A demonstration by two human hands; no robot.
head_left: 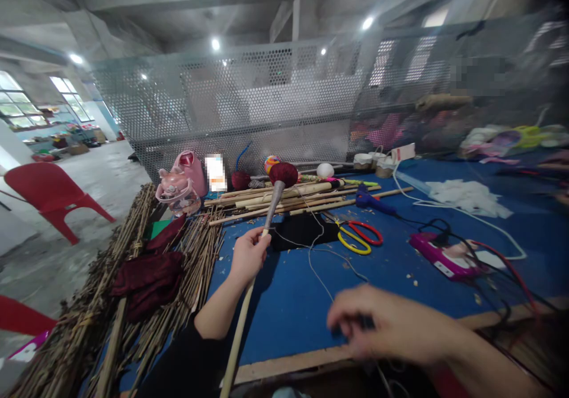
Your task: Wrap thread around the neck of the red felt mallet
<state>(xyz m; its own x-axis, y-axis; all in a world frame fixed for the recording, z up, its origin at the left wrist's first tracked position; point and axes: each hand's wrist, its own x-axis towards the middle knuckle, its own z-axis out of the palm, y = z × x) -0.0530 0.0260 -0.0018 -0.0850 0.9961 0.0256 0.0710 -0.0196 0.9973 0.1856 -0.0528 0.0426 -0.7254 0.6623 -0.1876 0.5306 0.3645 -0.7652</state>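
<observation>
A tall grey perforated metal panel (267, 90) stood behind a blue-topped table (284, 309) with a pale wooden front edge. Long brown dry twigs (89, 321) lay in bundles over the table's left end. A long, pale, round wooden stick (239, 339) slanted up over the table's middle, its rounded dark-red head (284, 175) in front of a pile of thinner sticks (311, 199) and a grey wrapped section just below. The person's left hand (249, 256) pinched the stick near that section, thumb against fingers.

A crumpled dark-red cloth (153, 276) rested on the twigs. The right hand (373, 315), blurred, hung near the front edge with fingers curled; whether it gripped anything could not be told. To the right lay a heap of thin, crumpled white material (471, 196) and a magenta-and-white power strip (440, 259).

A clear, rounded cup (180, 204) stood at the back left, a pink rounded shape (172, 182) at its mouth; its other contents were unclear. Red-and-yellow-handled scissors (360, 236) lay beside a flat black piece (288, 234). Small whitish jars (363, 161) stood at the back right, their contents too small to make out. A thin grey thread (316, 273) ran loosely from the stick toward the right hand.
</observation>
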